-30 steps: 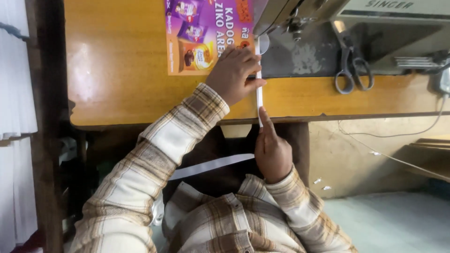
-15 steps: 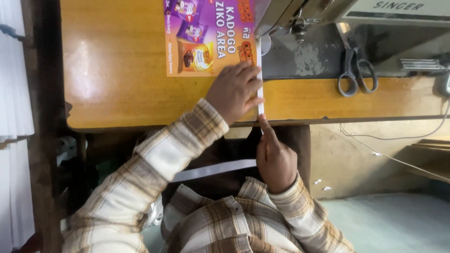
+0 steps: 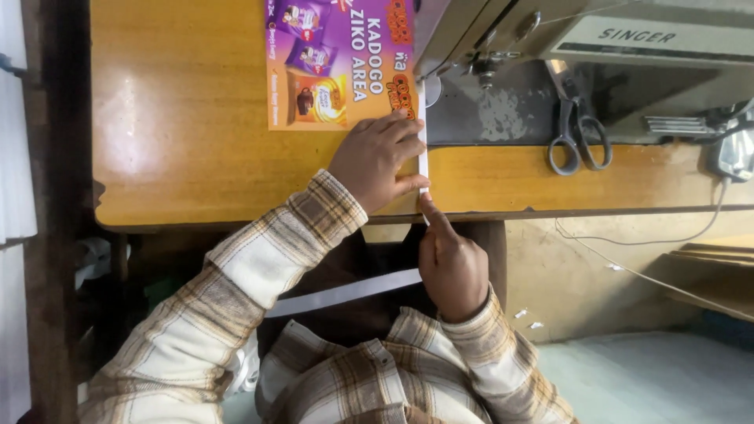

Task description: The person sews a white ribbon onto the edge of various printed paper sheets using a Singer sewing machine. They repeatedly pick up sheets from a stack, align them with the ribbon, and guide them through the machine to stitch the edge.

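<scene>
A narrow white strip (image 3: 423, 126) lies on the wooden sewing table (image 3: 181, 118), running from the sewing machine's needle area (image 3: 483, 67) to the front edge. My left hand (image 3: 377, 161) rests flat beside it, with fingertips and thumb pressing on it. My right hand (image 3: 449, 263) is just below the table edge, its forefinger raised against the strip's lower end. A longer stretch of the white strip (image 3: 345, 290) crosses my lap.
A purple and orange printed poster (image 3: 338, 63) lies on the table left of the machine. Grey scissors (image 3: 577, 129) rest on the machine bed. A thin cord (image 3: 628, 271) hangs at the right. White stacked material (image 3: 16, 157) stands at the far left.
My left hand has slid a little toward the table's front edge along the strip. My right hand stays at the edge with its forefinger on the strip.
</scene>
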